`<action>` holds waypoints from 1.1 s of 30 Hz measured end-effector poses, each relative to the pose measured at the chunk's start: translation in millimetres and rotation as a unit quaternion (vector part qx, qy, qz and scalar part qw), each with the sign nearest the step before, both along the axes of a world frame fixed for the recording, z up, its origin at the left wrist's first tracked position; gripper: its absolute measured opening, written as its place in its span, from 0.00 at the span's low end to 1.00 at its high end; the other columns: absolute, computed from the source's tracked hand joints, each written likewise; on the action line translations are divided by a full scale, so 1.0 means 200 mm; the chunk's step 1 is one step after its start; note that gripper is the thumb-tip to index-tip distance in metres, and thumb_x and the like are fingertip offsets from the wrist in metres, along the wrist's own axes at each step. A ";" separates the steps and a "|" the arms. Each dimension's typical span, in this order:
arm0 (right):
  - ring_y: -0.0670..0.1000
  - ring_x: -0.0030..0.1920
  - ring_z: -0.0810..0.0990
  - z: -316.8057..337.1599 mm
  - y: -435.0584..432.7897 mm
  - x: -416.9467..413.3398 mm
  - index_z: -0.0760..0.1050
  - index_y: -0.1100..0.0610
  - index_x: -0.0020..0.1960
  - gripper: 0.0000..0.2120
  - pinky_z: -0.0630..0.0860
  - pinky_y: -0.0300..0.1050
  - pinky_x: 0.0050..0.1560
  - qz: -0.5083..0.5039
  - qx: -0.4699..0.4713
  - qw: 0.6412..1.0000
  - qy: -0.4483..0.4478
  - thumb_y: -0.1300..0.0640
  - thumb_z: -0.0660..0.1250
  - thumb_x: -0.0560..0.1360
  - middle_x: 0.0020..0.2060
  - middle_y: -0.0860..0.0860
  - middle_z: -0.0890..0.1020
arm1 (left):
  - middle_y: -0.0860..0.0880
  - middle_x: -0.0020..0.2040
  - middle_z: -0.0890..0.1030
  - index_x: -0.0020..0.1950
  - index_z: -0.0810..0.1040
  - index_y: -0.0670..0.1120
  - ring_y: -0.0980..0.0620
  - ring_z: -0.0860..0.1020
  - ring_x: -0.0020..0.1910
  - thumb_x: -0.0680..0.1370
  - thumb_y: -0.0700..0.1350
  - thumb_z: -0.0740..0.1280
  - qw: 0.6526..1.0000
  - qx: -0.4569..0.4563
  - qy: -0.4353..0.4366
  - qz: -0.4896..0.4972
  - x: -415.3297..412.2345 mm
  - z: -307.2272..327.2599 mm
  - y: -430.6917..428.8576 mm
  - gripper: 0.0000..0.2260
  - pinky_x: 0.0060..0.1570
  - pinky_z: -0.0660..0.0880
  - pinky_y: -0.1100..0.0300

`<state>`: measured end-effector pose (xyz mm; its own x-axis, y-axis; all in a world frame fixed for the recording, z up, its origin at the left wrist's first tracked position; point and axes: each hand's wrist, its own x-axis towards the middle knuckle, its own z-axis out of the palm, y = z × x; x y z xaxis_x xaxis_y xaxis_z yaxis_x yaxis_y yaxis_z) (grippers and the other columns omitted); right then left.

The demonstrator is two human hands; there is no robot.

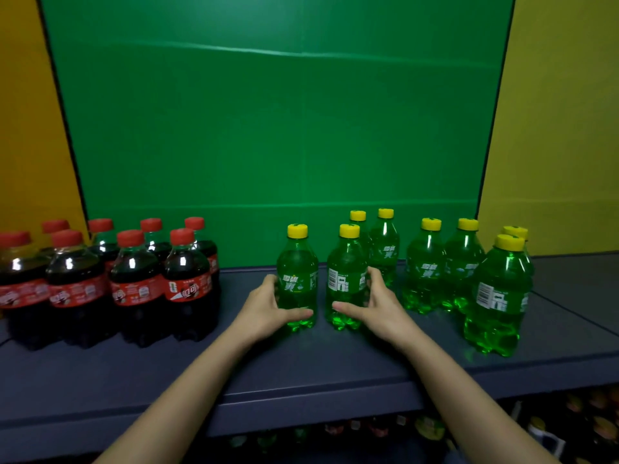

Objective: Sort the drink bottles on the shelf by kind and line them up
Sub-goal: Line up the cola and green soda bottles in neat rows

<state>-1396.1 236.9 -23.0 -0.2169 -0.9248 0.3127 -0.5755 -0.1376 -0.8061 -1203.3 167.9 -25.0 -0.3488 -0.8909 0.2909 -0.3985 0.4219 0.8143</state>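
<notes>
Several dark cola bottles point(187, 283) with red caps and red labels stand grouped at the left of the dark shelf point(301, 370). Several green soda bottles with yellow caps stand at the middle and right. My left hand point(268, 309) wraps the lower part of one green bottle point(298, 272), thumb across its front. My right hand point(375, 306) grips the neighbouring green bottle point(346, 276) from the right, thumb at its base. Both held bottles stand upright on the shelf, a small gap between them.
More green bottles point(425, 266) stand behind and to the right, one nearest the front edge at the right point(495, 296). A green back panel point(278, 128) closes the shelf, with yellow walls at both sides. A lower shelf with assorted bottles point(428, 426) shows beneath.
</notes>
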 end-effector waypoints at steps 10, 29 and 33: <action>0.57 0.68 0.64 0.02 -0.21 0.20 0.55 0.64 0.70 0.41 0.64 0.46 0.64 -0.036 -0.003 0.996 0.082 0.45 0.71 0.69 0.67 0.58 0.63 | 0.44 0.61 0.78 0.62 0.67 0.40 0.47 0.76 0.60 0.66 0.49 0.77 0.995 -0.049 -0.023 0.085 0.03 -0.01 -0.12 0.31 0.59 0.72 0.54; 0.46 0.62 0.69 -0.01 -0.31 0.17 0.55 0.56 0.72 0.34 0.64 0.33 0.56 0.047 0.016 0.999 -0.021 0.55 0.70 0.73 0.66 0.49 0.69 | 0.43 0.61 0.76 0.63 0.62 0.39 0.45 0.74 0.61 0.70 0.47 0.74 0.991 -0.068 0.016 0.116 0.04 -0.07 -0.20 0.30 0.59 0.71 0.56; 0.53 0.66 0.68 -0.04 -0.35 0.18 0.61 0.59 0.68 0.33 0.64 0.41 0.61 -0.012 -0.005 0.999 0.049 0.46 0.70 0.71 0.64 0.54 0.69 | 0.44 0.61 0.76 0.63 0.63 0.39 0.46 0.74 0.61 0.69 0.47 0.74 0.990 -0.067 0.027 0.118 0.04 -0.07 -0.20 0.30 0.59 0.71 0.57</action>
<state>-1359.3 166.9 -30.7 -0.2075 -0.9161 0.3432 -0.6554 -0.1302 -0.7440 -1195.7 128.5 -39.8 -0.1165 -0.8977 0.4250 -0.4555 0.4286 0.7803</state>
